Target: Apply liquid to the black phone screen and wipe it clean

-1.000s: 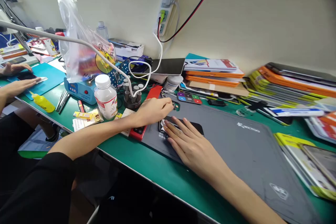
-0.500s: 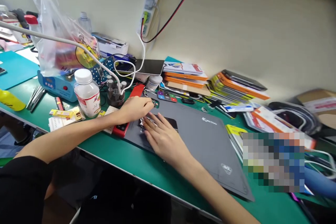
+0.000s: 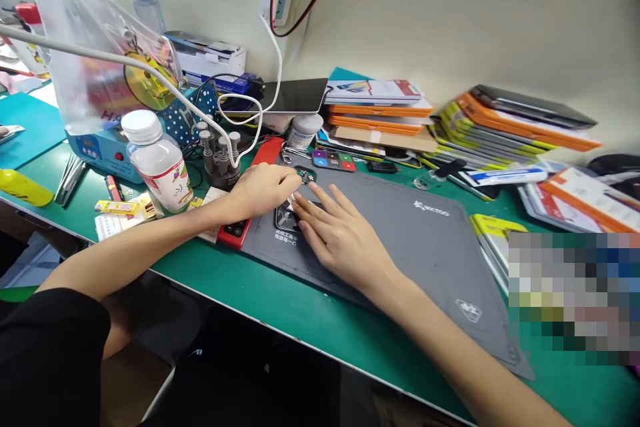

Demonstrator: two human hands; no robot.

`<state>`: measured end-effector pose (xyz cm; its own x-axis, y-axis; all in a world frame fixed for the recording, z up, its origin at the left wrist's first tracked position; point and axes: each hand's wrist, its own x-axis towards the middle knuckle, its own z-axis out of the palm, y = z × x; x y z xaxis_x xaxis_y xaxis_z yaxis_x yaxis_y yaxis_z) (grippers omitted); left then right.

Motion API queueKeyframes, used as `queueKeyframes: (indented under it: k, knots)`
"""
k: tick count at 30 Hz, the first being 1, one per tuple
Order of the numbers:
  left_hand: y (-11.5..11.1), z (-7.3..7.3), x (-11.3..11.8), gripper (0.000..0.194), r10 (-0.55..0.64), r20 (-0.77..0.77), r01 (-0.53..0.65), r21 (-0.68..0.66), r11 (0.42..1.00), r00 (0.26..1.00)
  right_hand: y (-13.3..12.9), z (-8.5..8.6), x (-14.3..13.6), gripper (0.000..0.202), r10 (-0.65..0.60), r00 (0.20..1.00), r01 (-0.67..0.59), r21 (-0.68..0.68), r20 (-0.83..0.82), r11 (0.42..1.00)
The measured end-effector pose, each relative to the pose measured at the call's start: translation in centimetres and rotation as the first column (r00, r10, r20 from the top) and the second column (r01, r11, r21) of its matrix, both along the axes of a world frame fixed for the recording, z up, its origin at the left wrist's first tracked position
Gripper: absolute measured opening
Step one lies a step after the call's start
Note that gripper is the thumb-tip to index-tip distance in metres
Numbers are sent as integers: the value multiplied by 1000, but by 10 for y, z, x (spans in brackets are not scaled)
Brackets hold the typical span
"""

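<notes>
While our right hand (image 3: 345,237), the nearer, spreads open over the phone (image 3: 286,219), its long axis seemingly along the bench's (image 3: 260,295) front edge, our left hand (image 3: 266,189) curls behind the phone's left end, grip hidden. We spot Chinese print (image 3: 285,238) on the mat (image 3: 400,247), "HA" on the bag (image 3: 75,80).

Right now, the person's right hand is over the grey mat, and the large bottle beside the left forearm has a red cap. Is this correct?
Not quite: the cap is white, not red, as the head view shows. The right hand is over the grey mat, and the large bottle is beside the left forearm.
</notes>
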<state>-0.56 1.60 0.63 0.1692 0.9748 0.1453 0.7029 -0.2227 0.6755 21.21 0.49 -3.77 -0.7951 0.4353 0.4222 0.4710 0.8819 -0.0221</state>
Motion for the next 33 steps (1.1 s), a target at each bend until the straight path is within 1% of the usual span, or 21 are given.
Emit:
queueKeyframes:
  k: [3, 4, 8, 10, 13, 16, 18, 21, 23, 24, 26, 28, 29, 32, 33]
  knots:
    - [-1, -1, 0, 32, 4, 23, -4, -14, 1000, 1000, 4, -2, 2, 43, 55, 998, -55, -17, 14, 998]
    - [-1, 0, 0, 32, 4, 27, -4, -13, 1000, 1000, 7, -3, 3, 43, 54, 998, -54, -21, 10, 998]
    - [-2, 1, 0, 33, -3, 31, 2, 34, 999, 1000, 28, -7, 14, 44, -53, 998, 51, -54, -32, 997]
    - [-2, 1, -1, 32, -7, 27, 6, 44, 999, 1000, 33, -7, 19, 44, -70, 997, 68, -71, -34, 995]
    - [0, -1, -3, 30, -5, 53, 2, 41, 999, 999, 26, -4, 16, 43, -65, 998, 63, -68, -28, 996]
    - [4, -4, -5, 29, -14, 182, 6, 42, 999, 983, 13, -1, 3, 45, -14, 1000, 13, -65, -11, 998]
    - [6, -5, -6, 28, -29, 264, 21, 31, 999, 964, 9, 1, -5, 46, 6, 1000, -6, -59, 0, 998]
    - [11, -5, -9, 28, -43, 343, 48, -5, 999, 938, 10, 1, -12, 47, -29, 999, 29, -32, 21, 999]
    - [13, -5, -11, 28, -32, 396, 47, -30, 998, 918, 10, 0, -13, 46, -65, 997, 65, -8, 31, 998]
    - [14, -5, -13, 28, -21, 419, 41, -39, 998, 908, 10, -1, -14, 46, -70, 997, 70, 3, 32, 998]
    - [15, -5, -14, 28, -5, 456, 32, -52, 998, 890, 9, -2, -14, 46, -41, 998, 40, 15, 38, 999]
    - [15, -6, -15, 28, 3, 480, 32, -63, 998, 877, 10, -2, -16, 46, -7, 998, 7, 8, 56, 1000]
    - [15, -7, -15, 28, 5, 488, 33, -69, 997, 873, 11, -2, -16, 46, -14, 998, 14, 2, 67, 1000]
    - [15, -7, -15, 27, 12, 505, 33, -80, 996, 863, 15, 0, -18, 47, -85, 992, 86, -3, 97, 996]
    - [14, -7, -14, 27, 14, 509, 31, -80, 996, 861, 15, 0, -18, 48, -85, 991, 85, -1, 106, 996]
